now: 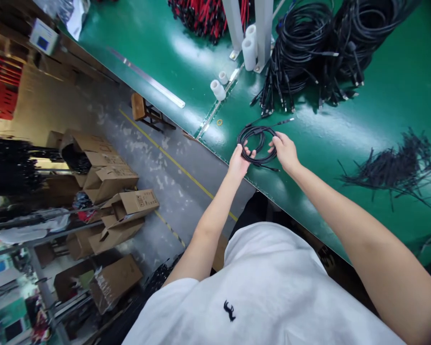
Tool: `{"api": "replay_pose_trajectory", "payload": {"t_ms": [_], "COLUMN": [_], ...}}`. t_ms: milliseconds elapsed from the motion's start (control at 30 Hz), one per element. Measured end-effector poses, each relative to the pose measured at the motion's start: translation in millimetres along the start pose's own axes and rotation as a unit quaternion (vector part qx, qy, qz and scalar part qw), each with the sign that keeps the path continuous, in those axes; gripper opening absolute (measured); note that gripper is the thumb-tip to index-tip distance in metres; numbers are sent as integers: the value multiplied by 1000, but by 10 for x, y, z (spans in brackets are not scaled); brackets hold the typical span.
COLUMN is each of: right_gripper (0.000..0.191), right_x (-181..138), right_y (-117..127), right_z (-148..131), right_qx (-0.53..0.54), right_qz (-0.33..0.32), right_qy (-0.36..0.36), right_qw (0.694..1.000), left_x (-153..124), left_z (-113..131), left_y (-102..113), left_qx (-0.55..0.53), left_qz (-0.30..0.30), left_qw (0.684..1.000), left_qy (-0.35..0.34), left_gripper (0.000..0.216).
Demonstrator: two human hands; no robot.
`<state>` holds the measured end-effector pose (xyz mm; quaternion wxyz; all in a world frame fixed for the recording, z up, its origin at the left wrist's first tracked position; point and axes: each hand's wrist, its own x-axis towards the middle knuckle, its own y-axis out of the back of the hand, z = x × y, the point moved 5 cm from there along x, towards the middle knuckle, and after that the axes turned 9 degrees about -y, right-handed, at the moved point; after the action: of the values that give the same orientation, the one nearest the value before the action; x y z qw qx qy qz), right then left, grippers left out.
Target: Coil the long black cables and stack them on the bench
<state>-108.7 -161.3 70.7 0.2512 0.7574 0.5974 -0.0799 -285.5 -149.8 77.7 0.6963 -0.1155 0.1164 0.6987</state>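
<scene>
Small black cable coil (256,130) is at the green table's (345,134) near edge. I'm pinching it from both sides, left hand (239,164) at 8 o'clock, right hand (285,152) at 3. Big cable heap (309,48) is at 1 o'clock, with loose black ties (391,167) further out at 3.

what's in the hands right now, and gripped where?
A coiled black cable, held in both hands: the left hand grips the loop's left side and the right hand grips its right side.
</scene>
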Motion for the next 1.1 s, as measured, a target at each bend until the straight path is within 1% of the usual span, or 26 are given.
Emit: {"api": "replay_pose_trajectory", "payload": {"t_ms": [67, 133, 167, 233, 267, 300, 367, 467, 533, 600, 667, 700, 733, 767, 800, 833, 867, 900, 933, 967, 1000, 1033, 1100], "right_gripper": [48, 52, 56, 60, 61, 61, 60, 50, 44, 44, 47, 50, 53, 55, 54, 50, 44, 36, 27, 19, 13, 12, 13], "right_x": [329, 547, 598, 578, 517, 433, 242, 68, 109, 238, 312, 277, 176, 5, -232, -524, -856, -1213, -1579, -1943, -2296, -2632, -3231], "right_y": [-223, -394, -451, -498, -486, -453, -342, -162, -93, -75, -62, -41, -15, 6, 17, 13, -6, -24, -28, -5, 54, 151, 449], "right_z": [-16, 79, 146, 285, 350, 412, 534, 659, 660, 598, 518, 493, 493, 527, 600, 716, 872, 1065, 1289, 1536, 1800, 2072, 2611], "right_qx": [-56, -122, -152, -193, -200, -200, -181, -142, -133, -130, -123, -112, -94, -73, -51, -32, -17, -8, -2, 2, 8, 13, 18], "right_qz": [-11, -13, -8, 11, 27, 46, 86, 138, 151, 143, 141, 149, 153, 147, 130, 104, 73, 48, 33, 30, 36, 51, 107], "right_qy": [-8, -25, -26, -9, 2, 9, -2, -44, -56, -52, -43, -38, -33, -29, -29, -33, -46, -67, -94, -126, -163, -202, -278], "right_qw": [998, 992, 988, 981, 979, 979, 980, 979, 978, 980, 981, 982, 983, 986, 990, 993, 996, 997, 995, 992, 986, 978, 954], "left_x": [322, 545, 613, 659, 639, 593, 454, 264, 247, 316, 379, 373, 325, 230, 85, -107, -349, -642, -986, -1359, -1739, -2103, -2737], "left_z": [-68, -188, -266, -432, -509, -576, -662, -685, -658, -618, -557, -509, -449, -378, -297, -219, -133, -15, 159, 389, 649, 906, 1320], "left_y": [164, 282, 315, 322, 296, 253, 130, -88, -192, -222, -167, -116, -64, -22, 0, -23, -88, -190, -326, -448, -540, -597, -634], "left_qx": [144, 272, 320, 386, 402, 402, 396, 402, 406, 406, 409, 408, 398, 376, 332, 259, 180, 112, 53, 11, -12, -15, 17], "left_qz": [26, 34, 27, -4, -24, -40, -61, -71, -68, -68, -64, -54, -38, -21, -7, -21, -58, -117, -202, -278, -338, -376, -408], "left_qw": [988, 960, 945, 921, 914, 914, 916, 911, 908, 909, 909, 910, 915, 924, 941, 964, 981, 987, 978, 960, 941, 926, 912], "left_qy": [-38, -62, -65, -57, -51, -43, -40, -62, -72, -64, -49, -49, -55, -62, -69, -61, -33, 0, 18, 17, 3, -14, -51], "left_gripper": [42, 43, 47, 52, 51, 50, 49, 53, 58, 61, 60, 59, 57, 53, 48, 41, 33, 26, 25, 26, 30, 36, 46]}}
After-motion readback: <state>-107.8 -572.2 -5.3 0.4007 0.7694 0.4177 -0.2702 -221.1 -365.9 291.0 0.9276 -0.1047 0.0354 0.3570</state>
